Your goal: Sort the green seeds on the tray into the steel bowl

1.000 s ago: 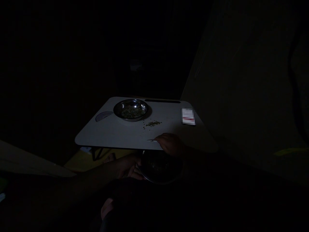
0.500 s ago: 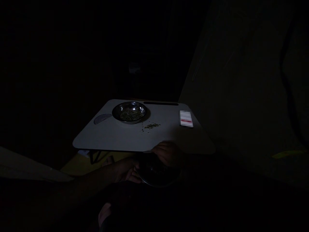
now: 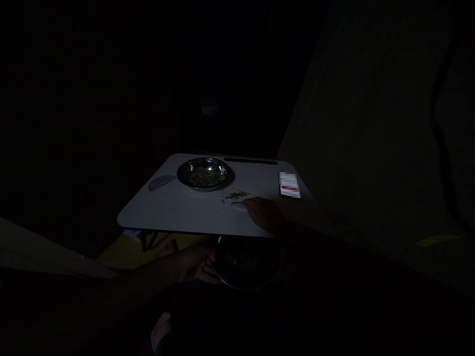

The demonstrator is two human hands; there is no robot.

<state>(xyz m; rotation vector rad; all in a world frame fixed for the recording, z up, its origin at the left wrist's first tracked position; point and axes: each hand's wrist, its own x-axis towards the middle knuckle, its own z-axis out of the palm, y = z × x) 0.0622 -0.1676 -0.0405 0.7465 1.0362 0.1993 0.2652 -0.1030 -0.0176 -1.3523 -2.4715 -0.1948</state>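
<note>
The scene is very dark. A small white folding table (image 3: 178,210) carries a steel bowl (image 3: 205,173) with green bits in it. A loose scatter of green bits (image 3: 235,196) lies beside the bowl. My right hand (image 3: 264,213) rests on the table just below that scatter, fingers closed on a small pale piece (image 3: 239,206) that I cannot name. My left hand (image 3: 196,262) is below the table's near edge, gripping the rim of a second, dark steel bowl (image 3: 245,262) held under the edge.
A small white card with a red stripe (image 3: 289,184) lies at the table's right side. A pale half-round mark (image 3: 161,182) sits at the left of the bowl. A dark slot (image 3: 250,161) runs along the far edge. Yellow floor (image 3: 122,249) shows under the table.
My right hand went from the table's near edge, over the lower bowl, forward up to the scattered green bits. The left hand and lower bowl stayed put.
</note>
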